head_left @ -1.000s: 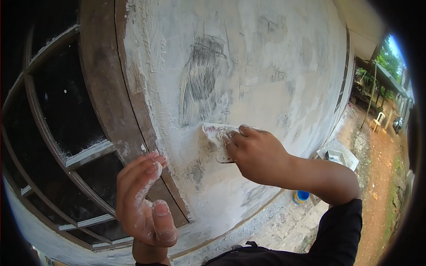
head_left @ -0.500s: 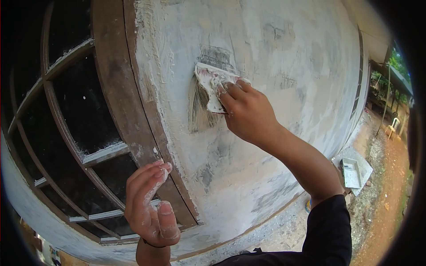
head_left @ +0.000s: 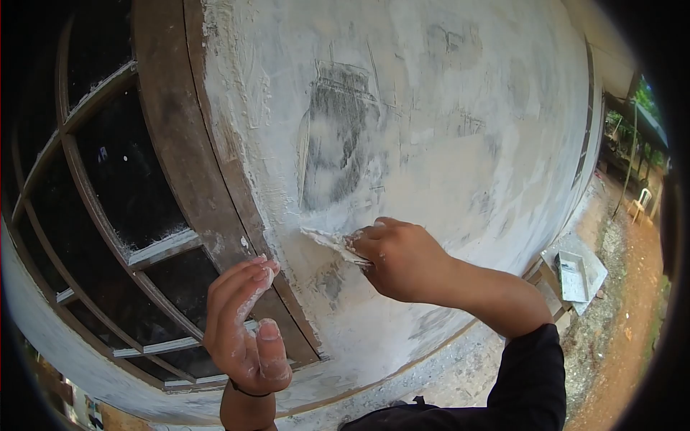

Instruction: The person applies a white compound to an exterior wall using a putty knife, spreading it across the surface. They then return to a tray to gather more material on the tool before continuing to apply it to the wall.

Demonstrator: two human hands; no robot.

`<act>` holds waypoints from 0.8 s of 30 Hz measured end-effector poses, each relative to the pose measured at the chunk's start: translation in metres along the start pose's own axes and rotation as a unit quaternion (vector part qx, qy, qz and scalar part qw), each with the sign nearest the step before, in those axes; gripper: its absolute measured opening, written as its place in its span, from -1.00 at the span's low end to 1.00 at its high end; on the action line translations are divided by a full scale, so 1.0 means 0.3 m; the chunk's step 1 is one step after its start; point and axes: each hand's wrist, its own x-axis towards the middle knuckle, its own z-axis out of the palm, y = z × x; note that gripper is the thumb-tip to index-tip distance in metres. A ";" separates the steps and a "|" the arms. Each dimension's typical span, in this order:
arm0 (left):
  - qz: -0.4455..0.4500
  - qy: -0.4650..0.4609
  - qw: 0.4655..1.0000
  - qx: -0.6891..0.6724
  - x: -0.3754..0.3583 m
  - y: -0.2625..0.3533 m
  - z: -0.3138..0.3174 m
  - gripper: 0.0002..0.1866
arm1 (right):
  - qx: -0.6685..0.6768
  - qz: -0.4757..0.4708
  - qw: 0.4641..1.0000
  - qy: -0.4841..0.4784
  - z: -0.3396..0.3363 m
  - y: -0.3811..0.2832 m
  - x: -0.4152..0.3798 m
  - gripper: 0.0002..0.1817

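My right hand [head_left: 404,260] is closed round a putty scraper [head_left: 332,242], a flat blade smeared with white putty. The blade lies against the grey-white wall [head_left: 445,172] and is seen nearly edge-on. Above it, a dark patch [head_left: 338,136] shows on the wall with streaks and ridges round it. My left hand [head_left: 241,327] is raised in front of the wooden window frame [head_left: 237,208]. Its fingers are bent together and the thumb stands apart, with a visible gap between them. White putty coats the fingertips, and nothing is seen in this hand.
On the left is a window with dark panes [head_left: 126,172] and wooden bars. At lower right, a metal tray [head_left: 572,277] sits on a light board above the ground. Farther off, a white chair [head_left: 640,203] stands beside the brown dirt path [head_left: 625,330].
My right hand has drawn the scraper down the wall, uncovering the dark patch, and the blade has tilted. My left hand has hardly moved. The view has shifted slightly.
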 end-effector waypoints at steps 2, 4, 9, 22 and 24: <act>-0.002 0.010 1.000 0.000 -0.001 -0.005 0.005 -0.55 | 0.051 0.044 0.997 -0.032 -0.067 0.062 0.055 -0.80; -0.003 0.006 1.000 0.001 0.001 -0.003 0.010 -0.55 | 0.081 0.080 0.993 -0.027 -0.132 0.120 0.121 -0.74; 0.000 0.005 1.000 0.000 0.007 -0.003 0.010 -0.55 | 0.031 0.172 0.984 0.036 -0.305 0.166 0.250 -0.61; 0.019 0.018 0.999 -0.019 0.009 -0.021 -0.004 -0.56 | -0.248 -0.034 0.927 0.280 -0.192 0.120 0.221 -0.86; 0.024 0.021 0.999 -0.031 0.008 -0.029 -0.005 -0.56 | -0.302 -0.051 0.920 0.243 -0.074 0.096 0.211 -0.84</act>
